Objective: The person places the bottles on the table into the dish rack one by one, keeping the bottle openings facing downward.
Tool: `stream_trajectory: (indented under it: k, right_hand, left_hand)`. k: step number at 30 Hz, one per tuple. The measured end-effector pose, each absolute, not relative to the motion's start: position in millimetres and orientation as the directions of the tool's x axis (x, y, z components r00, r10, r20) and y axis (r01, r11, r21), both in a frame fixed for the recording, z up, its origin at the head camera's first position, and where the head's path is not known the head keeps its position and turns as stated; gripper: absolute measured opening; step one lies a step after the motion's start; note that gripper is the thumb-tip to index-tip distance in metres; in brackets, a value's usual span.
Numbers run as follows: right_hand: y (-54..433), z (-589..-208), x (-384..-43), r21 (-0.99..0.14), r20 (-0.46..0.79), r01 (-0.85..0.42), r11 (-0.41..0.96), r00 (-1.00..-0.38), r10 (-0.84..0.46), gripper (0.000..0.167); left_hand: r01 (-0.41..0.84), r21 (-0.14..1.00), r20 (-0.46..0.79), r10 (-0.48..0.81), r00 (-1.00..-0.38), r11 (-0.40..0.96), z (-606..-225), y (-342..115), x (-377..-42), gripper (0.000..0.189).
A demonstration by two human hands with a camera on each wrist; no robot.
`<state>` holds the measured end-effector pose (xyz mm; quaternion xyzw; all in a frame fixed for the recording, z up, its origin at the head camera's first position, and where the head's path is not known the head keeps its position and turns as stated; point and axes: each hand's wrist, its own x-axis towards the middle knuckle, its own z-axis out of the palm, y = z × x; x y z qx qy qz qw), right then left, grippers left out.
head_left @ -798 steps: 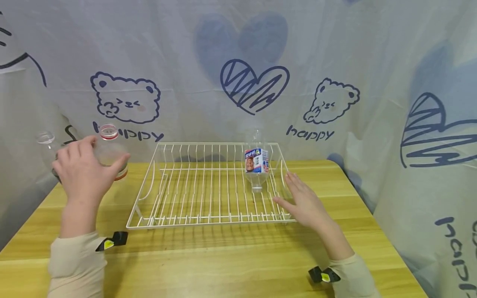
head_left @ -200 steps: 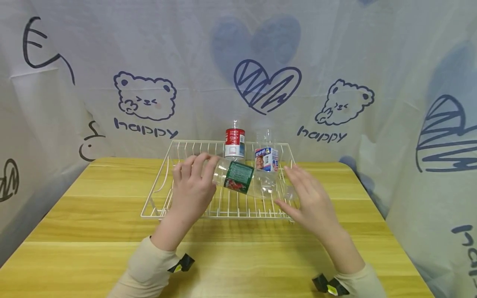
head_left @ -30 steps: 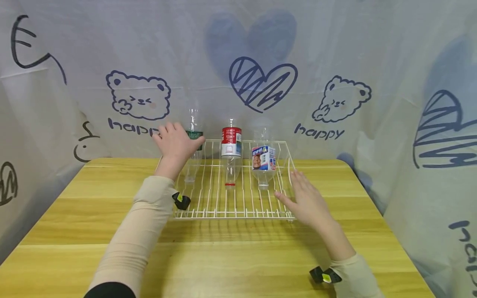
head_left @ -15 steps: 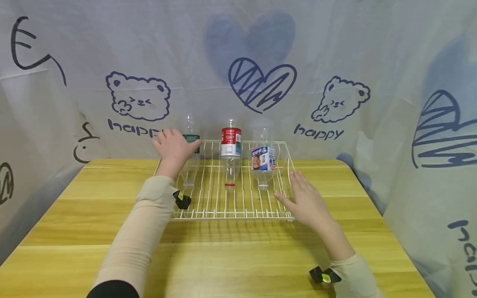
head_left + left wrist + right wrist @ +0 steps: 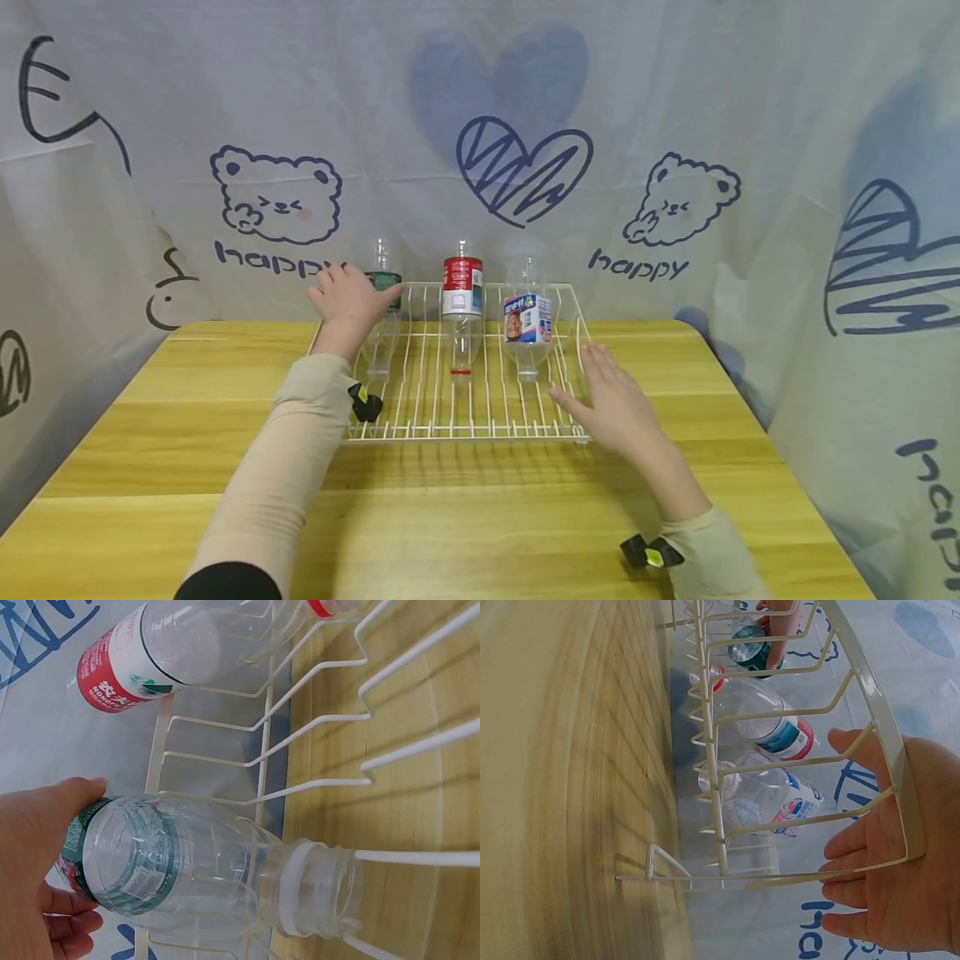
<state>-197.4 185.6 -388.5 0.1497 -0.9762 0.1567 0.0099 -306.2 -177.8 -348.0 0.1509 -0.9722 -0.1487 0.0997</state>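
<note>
My left hand (image 5: 348,304) grips a clear plastic bottle with a green label (image 5: 387,292), thumb on one side and fingertips on the other. The bottle (image 5: 217,862) points neck down between the wires at the left of a white wire dish rack (image 5: 450,432). To its right, a red-and-white-labelled bottle (image 5: 462,287) and a blue-and-white-labelled bottle (image 5: 527,318) also lean neck down in the rack. My right hand (image 5: 622,412) lies at the rack's right side, thumb and fingers extended; the palm is against the rack's corner (image 5: 911,851) in the right wrist view.
The rack stands on a wooden table (image 5: 487,517), toward its far edge. Behind and at both sides hangs a pale cloth (image 5: 390,108) printed with bears and hearts. A black camera mount sits on each wrist.
Earlier, the rack held one bottle, then two, while my left hand carried the green-labelled one sideways. That bottle has since been turned neck down and lowered into the rack's left part. The right hand stays.
</note>
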Motion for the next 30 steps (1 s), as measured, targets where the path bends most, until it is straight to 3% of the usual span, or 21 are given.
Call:
stream_trajectory:
  k: [15, 23, 30]
  right_hand:
    - [185, -388, -197, -0.303, 0.06, -0.296, 0.906, -0.955, -0.292, 0.096]
    - [184, -389, -197, -0.306, 0.062, -0.293, 0.906, -0.956, -0.288, 0.098]
    - [185, -388, -198, -0.301, 0.075, -0.293, 0.908, -0.956, -0.283, 0.098]
  left_hand:
    - [-0.255, 0.314, 0.154, -0.314, -0.937, 0.914, -345, -179, -304, 0.105]
    - [-0.24, 0.316, 0.183, -0.308, -0.934, 0.918, -321, -181, -290, 0.118]
    - [-0.164, 0.301, 0.264, -0.247, -0.932, 0.939, -291, -184, -260, 0.107]
